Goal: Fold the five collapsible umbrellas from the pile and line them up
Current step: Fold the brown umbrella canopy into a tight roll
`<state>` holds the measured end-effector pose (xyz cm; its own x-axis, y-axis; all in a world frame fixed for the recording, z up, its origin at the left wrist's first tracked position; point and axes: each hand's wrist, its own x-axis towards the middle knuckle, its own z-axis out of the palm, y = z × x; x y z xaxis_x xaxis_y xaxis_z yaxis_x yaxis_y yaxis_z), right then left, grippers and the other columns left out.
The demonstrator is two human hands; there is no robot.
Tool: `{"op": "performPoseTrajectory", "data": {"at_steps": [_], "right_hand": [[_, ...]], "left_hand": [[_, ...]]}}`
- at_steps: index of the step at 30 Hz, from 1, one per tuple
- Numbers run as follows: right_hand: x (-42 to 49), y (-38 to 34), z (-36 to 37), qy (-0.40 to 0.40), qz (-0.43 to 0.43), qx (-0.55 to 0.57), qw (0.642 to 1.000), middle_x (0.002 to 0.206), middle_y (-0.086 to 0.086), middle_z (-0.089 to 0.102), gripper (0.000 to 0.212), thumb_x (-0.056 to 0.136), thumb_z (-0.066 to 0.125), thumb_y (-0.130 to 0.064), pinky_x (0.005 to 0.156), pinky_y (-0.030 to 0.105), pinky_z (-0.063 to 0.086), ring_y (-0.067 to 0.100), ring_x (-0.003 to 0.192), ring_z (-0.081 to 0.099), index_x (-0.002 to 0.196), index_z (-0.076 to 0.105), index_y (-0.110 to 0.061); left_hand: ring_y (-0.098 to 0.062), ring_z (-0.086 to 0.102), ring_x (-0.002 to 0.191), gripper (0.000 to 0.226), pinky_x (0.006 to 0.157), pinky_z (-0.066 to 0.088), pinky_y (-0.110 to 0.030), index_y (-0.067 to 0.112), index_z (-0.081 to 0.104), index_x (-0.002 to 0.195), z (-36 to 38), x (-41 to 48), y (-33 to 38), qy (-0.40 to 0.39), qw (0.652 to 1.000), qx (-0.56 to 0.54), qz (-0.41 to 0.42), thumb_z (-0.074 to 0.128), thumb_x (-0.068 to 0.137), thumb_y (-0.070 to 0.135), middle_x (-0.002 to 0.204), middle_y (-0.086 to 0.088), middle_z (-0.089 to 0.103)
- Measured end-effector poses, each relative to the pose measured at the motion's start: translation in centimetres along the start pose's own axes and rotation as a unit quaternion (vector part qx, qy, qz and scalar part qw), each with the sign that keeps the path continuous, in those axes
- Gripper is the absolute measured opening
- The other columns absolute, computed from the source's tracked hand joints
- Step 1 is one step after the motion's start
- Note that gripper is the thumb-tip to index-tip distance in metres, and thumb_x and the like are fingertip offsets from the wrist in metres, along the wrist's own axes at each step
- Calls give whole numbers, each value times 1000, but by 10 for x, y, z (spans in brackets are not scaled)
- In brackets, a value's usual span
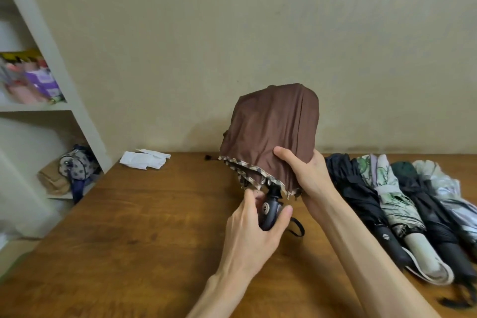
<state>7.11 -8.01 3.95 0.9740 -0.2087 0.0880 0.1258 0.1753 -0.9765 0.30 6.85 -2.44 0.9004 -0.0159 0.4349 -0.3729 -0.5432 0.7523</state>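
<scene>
The brown umbrella (268,131) is held up over the middle of the table (154,214), handle end toward the person and top tilted away toward twelve o'clock. Its shaft looks pushed in, but the cloth hangs loose and baggy, with the checked hem and the rib tips splayed round the handle (269,210).

The left hand (254,235) curls round the black handle from seven o'clock, thumb on one side and fingers on the other. The right hand (309,175) wraps the cloth near the hem at four o'clock, thumb across the front. A wrist strap (296,227) dangles below.

At three o'clock, four folded umbrellas lie side by side: a black one (361,196), a flowered one (387,188), a dark one (423,204) and a silvery one (449,193). This looks like the last of the five.

Risks from here:
- Twisting the cloth before the panels are pleated flat would probably leave a fat, lumpy roll.
- A rib tip could snag the hem.
- If the round mark under the left thumb is a release button, pressing it might spring the shaft out.
- A wide swing to the right could knock the row crooked.

White paper (144,160) lies at ten o'clock, and a shelf (51,108) with a bag (74,165) stands beyond.
</scene>
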Motion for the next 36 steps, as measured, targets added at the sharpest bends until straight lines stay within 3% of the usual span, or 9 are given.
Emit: {"op": "performPoseTrajectory", "data": {"at_steps": [3,7,10,15,20,23,27,32,36], "right_hand": [[2,3,-4,-7,7,23,1000,119,3,78,54,83,89,-22,92,37,63,19,104,77,131,64,-13],[5,9,-6,-27,7,1,1000,125,3,76,74,78,95,-27,100,45,61,22,110,76,142,59,-14],[6,12,-6,-21,-8,-21,1000,130,1,72,78,81,93,-24,102,45,60,20,114,73,147,53,-18],[3,11,-8,-9,-14,-21,1000,129,1,72,94,64,94,-40,97,44,62,20,111,74,146,55,-21],[-4,8,-14,-69,57,111,990,120,18,77,60,76,81,-20,93,48,62,37,108,75,132,65,-6],[-14,2,-14,-107,130,192,967,116,24,76,49,87,72,-22,82,45,63,38,98,75,129,66,2],[-17,-1,-13,-104,166,182,964,113,20,78,41,99,60,-35,83,44,62,34,96,76,122,72,-4],[0,3,-13,-59,69,-22,996,120,5,79,44,93,73,-43,95,37,59,20,108,76,126,72,-13],[-3,-1,-3,-111,36,-28,993,124,-1,77,79,74,92,-56,99,38,59,17,114,75,139,63,-20]], "left_hand": [[-3,69,83,69,68,53,-18,29,46,111,-5,0,8,56,987,-129,-75,50,81,91,98,12,65],[-12,50,102,54,87,49,-26,11,48,120,-6,12,6,266,962,47,30,75,90,46,124,-1,40],[-16,50,107,38,95,41,-19,7,56,116,-10,18,20,311,942,66,104,73,92,31,123,-7,43],[-15,53,121,41,101,47,-26,12,60,132,-5,34,29,238,954,91,159,65,98,33,133,-4,54],[-9,39,146,75,119,40,-38,42,30,161,1,50,31,58,984,-121,-116,55,97,72,159,12,39],[-8,48,140,94,116,46,-37,55,26,159,7,55,31,-15,965,-223,-138,66,79,85,157,17,44],[-5,63,128,88,107,56,-34,46,43,155,21,57,30,-9,938,-319,-135,86,80,60,146,16,59],[14,60,112,72,99,54,-14,36,49,153,24,54,27,122,982,-128,-63,83,89,42,125,34,58],[-21,74,112,88,90,63,-37,27,39,161,31,45,25,116,982,143,44,86,87,37,148,-2,62]]}}
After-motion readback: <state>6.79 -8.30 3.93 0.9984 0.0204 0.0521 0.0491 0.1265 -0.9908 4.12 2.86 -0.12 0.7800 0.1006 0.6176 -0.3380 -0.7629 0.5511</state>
